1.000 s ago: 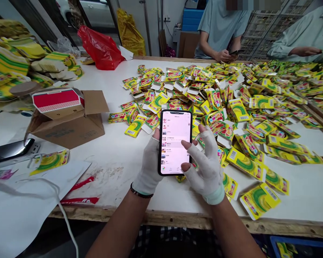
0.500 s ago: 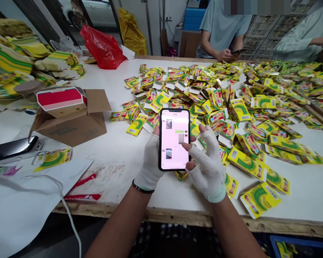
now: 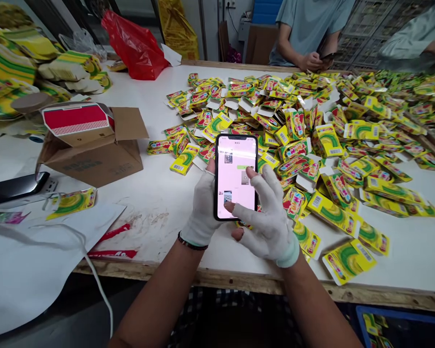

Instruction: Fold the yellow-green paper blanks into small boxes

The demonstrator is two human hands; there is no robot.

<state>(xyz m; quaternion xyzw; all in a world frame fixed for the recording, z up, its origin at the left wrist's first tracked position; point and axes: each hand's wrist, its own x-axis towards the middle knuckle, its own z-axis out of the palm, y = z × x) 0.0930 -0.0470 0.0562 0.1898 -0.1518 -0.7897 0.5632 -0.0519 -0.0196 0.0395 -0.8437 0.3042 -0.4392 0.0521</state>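
White table [image 3: 159, 251] strewn with yellow boxes [image 3: 333, 212], glass door behind red bag [image 3: 134, 46].

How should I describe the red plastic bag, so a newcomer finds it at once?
Find the white table, then the open cardboard box on its left side. Behind that box, near the table's far edge, sits the red plastic bag. No other bag is red: the bag to its left is clear, and the one behind it is yellow.
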